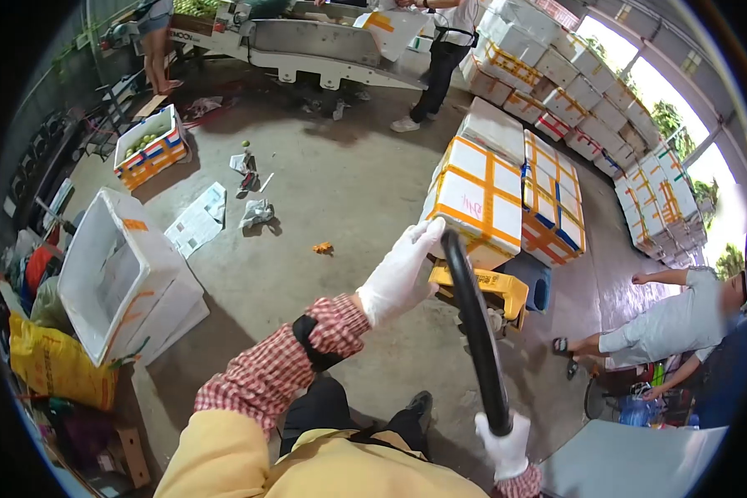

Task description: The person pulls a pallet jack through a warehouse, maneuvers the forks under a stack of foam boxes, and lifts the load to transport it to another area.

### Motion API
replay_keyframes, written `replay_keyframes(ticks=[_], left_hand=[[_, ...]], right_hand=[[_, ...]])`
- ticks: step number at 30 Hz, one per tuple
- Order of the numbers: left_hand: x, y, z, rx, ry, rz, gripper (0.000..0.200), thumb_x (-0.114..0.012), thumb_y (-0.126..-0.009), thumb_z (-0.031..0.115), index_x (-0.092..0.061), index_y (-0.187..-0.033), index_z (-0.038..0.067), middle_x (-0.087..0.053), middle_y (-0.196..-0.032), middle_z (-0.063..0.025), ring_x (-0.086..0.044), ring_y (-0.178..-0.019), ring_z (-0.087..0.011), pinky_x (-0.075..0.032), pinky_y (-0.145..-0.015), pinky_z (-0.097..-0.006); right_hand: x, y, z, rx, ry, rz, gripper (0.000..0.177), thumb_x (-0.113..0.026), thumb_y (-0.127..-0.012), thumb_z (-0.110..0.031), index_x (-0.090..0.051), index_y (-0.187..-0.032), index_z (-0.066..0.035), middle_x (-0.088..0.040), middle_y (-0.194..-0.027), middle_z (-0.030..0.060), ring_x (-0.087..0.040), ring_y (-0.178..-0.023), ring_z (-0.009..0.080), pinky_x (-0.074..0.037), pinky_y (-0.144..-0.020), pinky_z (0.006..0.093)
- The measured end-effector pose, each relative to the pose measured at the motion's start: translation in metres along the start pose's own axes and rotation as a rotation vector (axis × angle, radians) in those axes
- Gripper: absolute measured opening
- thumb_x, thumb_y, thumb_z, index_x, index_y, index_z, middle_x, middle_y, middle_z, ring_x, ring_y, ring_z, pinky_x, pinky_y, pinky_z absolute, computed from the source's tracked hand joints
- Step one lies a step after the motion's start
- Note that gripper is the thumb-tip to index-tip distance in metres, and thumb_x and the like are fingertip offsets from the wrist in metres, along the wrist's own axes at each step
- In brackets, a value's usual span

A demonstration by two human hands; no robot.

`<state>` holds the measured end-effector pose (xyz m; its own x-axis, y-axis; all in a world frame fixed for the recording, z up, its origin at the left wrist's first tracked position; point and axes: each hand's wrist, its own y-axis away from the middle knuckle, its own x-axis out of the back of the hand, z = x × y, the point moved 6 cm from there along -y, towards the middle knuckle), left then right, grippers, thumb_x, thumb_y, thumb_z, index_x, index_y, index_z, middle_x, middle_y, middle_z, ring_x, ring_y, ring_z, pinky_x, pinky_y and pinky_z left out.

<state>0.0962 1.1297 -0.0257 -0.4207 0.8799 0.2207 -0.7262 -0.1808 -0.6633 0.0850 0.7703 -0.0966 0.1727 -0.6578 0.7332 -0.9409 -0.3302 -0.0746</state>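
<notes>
A black handle bar (478,332) slants down the middle right of the head view, in front of a yellow pallet jack (498,286). White-gloved, my right hand (506,441) is wrapped round its lower end. My left hand (398,272), also in a white glove, is at the bar's upper end; its fingers are bent toward the bar, and whether they grip it is not clear. White foam boxes (477,197) strapped with orange tape stand stacked just beyond the pallet jack.
An open white foam box (112,274) stands at left, a box of green fruit (148,143) farther back. Paper scraps (197,220) lie on the floor. Tall box stacks (556,83) rise at back right. People stand by the machine (315,46) and at right.
</notes>
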Motion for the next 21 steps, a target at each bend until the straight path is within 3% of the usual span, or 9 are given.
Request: replay_keyframes(ticks=[2, 7, 11, 14, 15, 17, 18, 20, 21], left_hand=[[0.047, 0.022, 0.003, 0.064, -0.109, 0.007, 0.084, -0.072, -0.069, -0.003, -0.035, -0.144, 0.006, -0.038, -0.144, -0.0199, -0.03, -0.139, -0.0347, -0.024, -0.116, -0.0391], [0.113, 0.01, 0.0, 0.038, -0.084, -0.135, 0.079, -0.066, -0.088, 0.037, -0.027, -0.149, 0.006, -0.03, -0.153, -0.0158, -0.022, -0.144, -0.0333, -0.02, -0.117, -0.0408], [0.124, -0.059, 0.013, -0.078, -0.108, -0.189, 0.08, -0.069, -0.086, 0.037, -0.029, -0.149, 0.005, -0.029, -0.153, -0.0161, -0.022, -0.144, -0.0348, -0.019, -0.117, -0.041], [0.113, -0.095, 0.027, 0.076, 0.213, -0.585, 0.088, -0.079, -0.076, 0.038, -0.035, -0.146, 0.006, -0.036, -0.15, -0.0149, -0.026, -0.142, -0.0314, -0.019, -0.117, -0.0416], [0.109, -0.111, 0.047, 0.034, 0.261, -0.617, 0.089, -0.082, -0.072, 0.039, -0.039, -0.144, 0.008, -0.042, -0.145, -0.0129, -0.03, -0.14, -0.0302, -0.02, -0.117, -0.0414], [0.09, -0.143, 0.094, -0.056, 0.151, -0.522, 0.076, -0.086, -0.068, 0.029, -0.05, -0.131, 0.008, -0.052, -0.131, -0.0105, -0.043, -0.128, -0.0282, -0.031, -0.109, -0.0395], [0.075, -0.163, 0.108, -0.081, 0.03, -0.469, 0.066, -0.086, -0.067, 0.022, -0.054, -0.124, 0.008, -0.055, -0.124, -0.0092, -0.049, -0.122, -0.0273, -0.037, -0.105, -0.0379], [0.032, -0.201, 0.097, -0.03, -0.011, -0.318, 0.042, -0.082, -0.07, 0.006, -0.056, -0.103, 0.007, -0.057, -0.106, -0.0054, -0.056, -0.101, -0.0192, -0.045, -0.091, -0.0319], [0.012, -0.225, 0.1, 0.029, 0.098, -0.181, 0.028, -0.076, -0.075, -0.003, -0.053, -0.09, 0.006, -0.056, -0.09, -0.0011, -0.055, -0.084, -0.0108, -0.047, -0.078, -0.0258]], right_hand=[[-0.026, -0.016, -0.059, -0.099, -0.072, -0.082, 0.033, -0.083, -0.071, -0.023, -0.065, -0.073, 0.005, -0.064, -0.059, 0.0108, -0.062, -0.055, 0.0158, -0.047, -0.054, 0.0309], [-0.046, -0.005, -0.105, -0.102, -0.03, -0.082, 0.032, -0.082, -0.073, -0.024, -0.066, -0.07, 0.004, -0.065, -0.059, 0.0098, -0.062, -0.054, 0.0158, -0.047, -0.053, 0.031], [-0.03, 0.016, -0.154, 0.047, 0.087, -0.103, 0.033, -0.084, -0.067, -0.027, -0.065, -0.064, 0.0, -0.06, -0.057, 0.0143, -0.062, -0.056, 0.0295, -0.047, -0.055, 0.0364], [0.021, 0.021, -0.199, 0.171, 0.087, -0.156, 0.029, -0.084, -0.066, -0.025, -0.066, -0.065, -0.002, -0.061, -0.058, 0.0139, -0.061, -0.055, 0.031, -0.047, -0.054, 0.0364], [0.048, 0.019, -0.206, 0.172, 0.057, -0.163, 0.029, -0.084, -0.066, -0.025, -0.067, -0.065, -0.002, -0.06, -0.058, 0.0136, -0.061, -0.054, 0.0305, -0.047, -0.053, 0.0363], [0.106, 0.009, -0.212, 0.176, 0.054, -0.217, 0.026, -0.083, -0.071, -0.022, -0.067, -0.069, -0.002, -0.066, -0.063, 0.012, -0.065, -0.058, 0.0242, -0.049, -0.059, 0.0328], [0.137, -0.001, -0.228, 0.263, 0.137, -0.117, 0.028, -0.085, -0.069, -0.02, -0.067, -0.072, 0.0, -0.065, -0.065, 0.0115, -0.065, -0.061, 0.0224, -0.05, -0.06, 0.034], [0.173, -0.018, -0.184, 0.07, -0.168, -0.031, 0.024, -0.082, -0.065, -0.018, -0.064, -0.064, -0.002, -0.055, -0.054, 0.0122, -0.055, -0.047, 0.029, -0.044, -0.05, 0.0334], [0.201, -0.028, -0.187, 0.17, -0.196, 0.257, 0.026, -0.082, -0.063, -0.015, -0.06, -0.066, -0.002, -0.053, -0.056, 0.011, -0.055, -0.05, 0.0262, -0.044, -0.053, 0.0331]])
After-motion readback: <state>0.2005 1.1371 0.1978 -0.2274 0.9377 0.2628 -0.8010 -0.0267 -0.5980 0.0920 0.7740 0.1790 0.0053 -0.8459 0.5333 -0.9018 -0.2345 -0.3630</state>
